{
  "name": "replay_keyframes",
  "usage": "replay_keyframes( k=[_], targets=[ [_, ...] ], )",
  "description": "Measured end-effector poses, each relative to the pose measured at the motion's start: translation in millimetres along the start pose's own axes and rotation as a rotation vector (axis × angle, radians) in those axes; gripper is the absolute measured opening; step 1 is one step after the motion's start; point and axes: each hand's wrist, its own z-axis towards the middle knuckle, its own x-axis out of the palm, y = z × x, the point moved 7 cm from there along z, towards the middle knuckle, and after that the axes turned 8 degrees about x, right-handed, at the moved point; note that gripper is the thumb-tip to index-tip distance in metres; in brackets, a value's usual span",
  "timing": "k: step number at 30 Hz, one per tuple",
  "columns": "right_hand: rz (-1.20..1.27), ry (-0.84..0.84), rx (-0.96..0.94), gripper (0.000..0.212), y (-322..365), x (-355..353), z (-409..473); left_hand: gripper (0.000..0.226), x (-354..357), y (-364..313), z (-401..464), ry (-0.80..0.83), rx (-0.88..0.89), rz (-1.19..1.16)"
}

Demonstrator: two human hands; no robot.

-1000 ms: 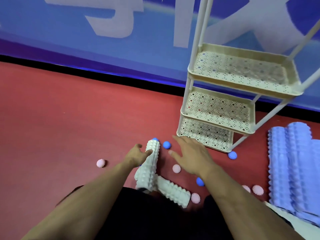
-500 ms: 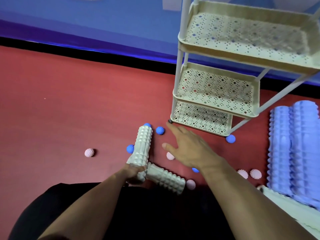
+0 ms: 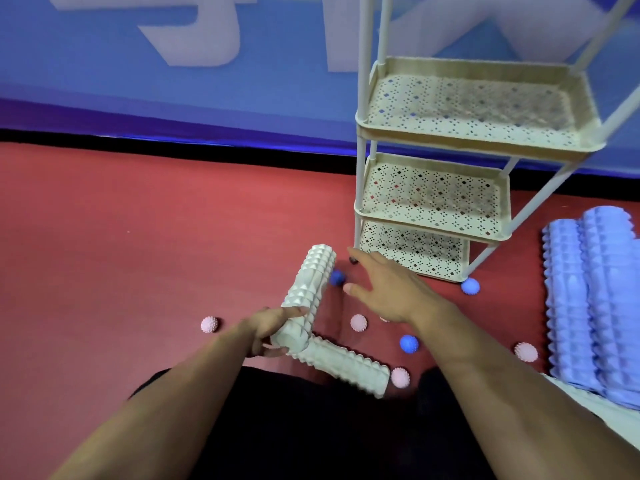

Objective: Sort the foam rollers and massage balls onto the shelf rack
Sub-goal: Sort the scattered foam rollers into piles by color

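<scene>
White roller lifted at its near end, shelves not yet filled

Half a second ago the left hand sat low at the foot of the white foam roller; now its fingers and thumb are curled round that near end and the roller looks tipped up off the red floor, so the first pick seems under way. The right hand has stayed hovering just right of it, fingers spread and straight, holding nothing. The held roller sits at centre frame, its long axis running from lower left to upper right, far end aimed at the foot of the shelf rack. A second white roller lies crosswise beneath it, pointing to the lower right. Pink and blue massage balls lie scattered around; lilac rollers lie at the right edge. All three shelves look bare
</scene>
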Motion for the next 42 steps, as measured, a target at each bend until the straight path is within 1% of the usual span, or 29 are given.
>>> replay_keyframes(
  k=[3, 6, 8, 11, 13, 16, 19, 22, 25, 27, 30, 32, 34, 36, 37, 39, 40, 42],
  targets=[
    [0.021, -0.038, -0.028, 0.071, 14.2, -13.6, -23.8, 0.078, -15.3, -19.5, -36.0, 0.011, 0.051, 0.036],
    [0.027, -0.08, -0.063, 0.069, 28.5, -25.7, -50.9, 0.077, -24.0, -38.9, -77.8, 0.054, 0.124, 0.088],
    [0.067, -0.124, -0.072, 0.068, 34.5, -35.3, -68.0, 0.07, -23.3, -51.5, -106.8, 0.09, 0.186, 0.133],
    [0.217, -0.19, -0.047, 0.064, 38.6, -48.1, -97.0, 0.051, -12.7, -66.4, -146.9, 0.134, 0.286, 0.172],
    [0.299, -0.212, -0.021, 0.062, 39.2, -51.8, -116.0, 0.049, 0.1, -73.5, -168.3, 0.171, 0.343, 0.161],
    [0.558, -0.215, 0.105, 0.06, 26.2, -54.8, -138.1, 0.044, 27.5, -85.0, -202.7, 0.261, 0.428, 0.146],
    [0.964, -0.154, 0.267, 0.057, 5.1, -55.0, -160.4, 0.042, 60.4, -96.8, -235.7, 0.339, 0.505, 0.155],
    [1.198, -0.136, 0.264, 0.05, -11.1, -61.4, -181.1, 0.04, 98.8, -112.3, -263.7, 0.37, 0.625, 0.165],
    [1.391, -0.187, 0.21, 0.039, -29.3, -78.0, -207.0, 0.032, 138.5, -125.7, -286.4, 0.39, 0.726, 0.166],
    [1.508, -0.257, 0.183, 0.039, -52.0, -94.0, -230.8, 0.037, 169.4, -133.0, -298.4, 0.408, 0.776, 0.194],
    [1.623, -0.365, 0.159, 0.051, -91.3, -119.4, -270.4, 0.041, 215.5, -141.7, -316.6, 0.432, 0.85, 0.25],
    [1.654, -0.433, 0.161, 0.049, -116.0, -133.3, -296.7, 0.032, 246.7, -143.2, -329.2, 0.457, 0.896, 0.288],
    [1.652, -0.487, 0.207, 0.046, -140.1, -139.4, -319.1, 0.007, 277.1, -140.0, -339.3, 0.476, 0.943, 0.35],
    [1.63, -0.526, 0.274, 0.044, -167.0, -137.0, -334.7, 0.014, 306.9, -137.6, -344.5, 0.475, 1.006, 0.416],
    [1.627, -0.549, 0.302, 0.044, -180.5, -134.0, -341.9, 0.023, 320.3, -135.9, -345.7, 0.458, 1.035, 0.455],
    [1.648, -0.594, 0.337, 0.046, -208.8, -125.0, -353.4, 0.051, 348.1, -133.4, -339.8, 0.426, 1.081, 0.515],
    [1.662, -0.614, 0.354, 0.047, -222.8, -118.8, -358.4, 0.058, 362.7, -131.6, -336.3, 0.425, 1.098, 0.545],
    [1.701, -0.664, 0.406, 0.046, -251.0, -105.0, -367.5, 0.063, 392.3, -125.9, -323.7, 0.438, 1.117, 0.619]
  ],
)
